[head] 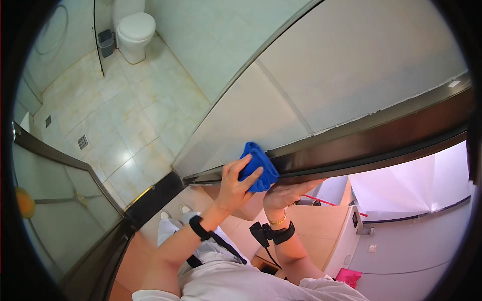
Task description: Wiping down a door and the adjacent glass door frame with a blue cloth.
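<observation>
A folded blue cloth (260, 167) is pinched in my left hand (236, 186). It presses against the dark brown metal door frame (369, 139), along the edge where the frame meets the tiled wall. My right hand (284, 195) lies flat against the outer side of the same frame, just right of the cloth. Its fingers stretch out along the frame, and part of the palm is turned from view. Black straps circle both wrists, and a small black device (260, 233) sits on the right one.
Left stands a glass-panelled door (71, 203) beside a black threshold (154, 199). Beyond lie a tiled bathroom floor (124, 109), a white toilet (135, 34) and a grey bin (106, 42). A light wood cabinet (312, 225) is behind my right arm, with a pink packet (348, 277) further right.
</observation>
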The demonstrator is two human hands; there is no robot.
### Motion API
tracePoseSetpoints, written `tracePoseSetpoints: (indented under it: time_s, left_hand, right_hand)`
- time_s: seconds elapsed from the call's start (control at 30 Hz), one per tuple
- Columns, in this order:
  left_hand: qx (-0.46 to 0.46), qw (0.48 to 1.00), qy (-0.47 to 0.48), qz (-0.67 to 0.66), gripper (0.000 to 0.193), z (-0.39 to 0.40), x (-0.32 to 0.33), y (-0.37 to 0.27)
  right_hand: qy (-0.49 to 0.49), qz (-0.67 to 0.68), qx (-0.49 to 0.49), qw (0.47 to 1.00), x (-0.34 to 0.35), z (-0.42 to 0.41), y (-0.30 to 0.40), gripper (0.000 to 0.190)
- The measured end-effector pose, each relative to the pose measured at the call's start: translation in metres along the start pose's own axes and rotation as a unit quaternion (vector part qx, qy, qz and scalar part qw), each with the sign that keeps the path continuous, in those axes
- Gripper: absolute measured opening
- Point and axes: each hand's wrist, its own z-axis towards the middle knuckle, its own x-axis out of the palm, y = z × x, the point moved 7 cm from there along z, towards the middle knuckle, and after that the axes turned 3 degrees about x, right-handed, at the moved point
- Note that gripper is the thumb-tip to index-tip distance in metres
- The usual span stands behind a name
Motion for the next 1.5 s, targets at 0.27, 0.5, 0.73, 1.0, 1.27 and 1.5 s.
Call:
tracePoseSetpoints:
  time_s: [0.27, 0.5, 0.73, 1.0, 1.27, 1.5]
  left_hand:
    - [0.082, 0.992, -0.065, -0.073, 0.041, 0.087, -0.007, -0.043]
    - [0.008, 1.000, -0.022, -0.002, 0.051, 0.019, 0.005, 0.012]
    - [-0.023, 0.997, -0.067, -0.037, 0.043, 0.069, -0.008, -0.007]
    - [0.051, 0.987, -0.144, 0.055, 0.048, 0.088, -0.010, 0.029]
    - [-0.348, 0.918, -0.186, 0.027, 0.046, -0.052, 0.005, 0.143]
    - [-0.538, 0.823, -0.149, -0.103, 0.044, -0.087, 0.025, 0.107]
  right_hand:
    - [0.053, 0.080, 0.099, 0.990, 0.002, 0.002, -0.017, 0.088]
    - [-0.049, -0.086, -0.099, 0.990, 0.004, 0.009, 0.009, 0.078]
    - [-0.078, -0.133, -0.100, 0.983, 0.000, 0.008, 0.006, 0.073]
    - [-0.081, -0.138, -0.091, 0.983, 0.004, 0.006, 0.008, 0.073]
    - [-0.084, -0.121, -0.096, 0.984, 0.007, 0.006, 0.009, 0.070]
    - [-0.054, -0.182, -0.092, 0.977, -0.006, 0.009, 0.005, 0.074]
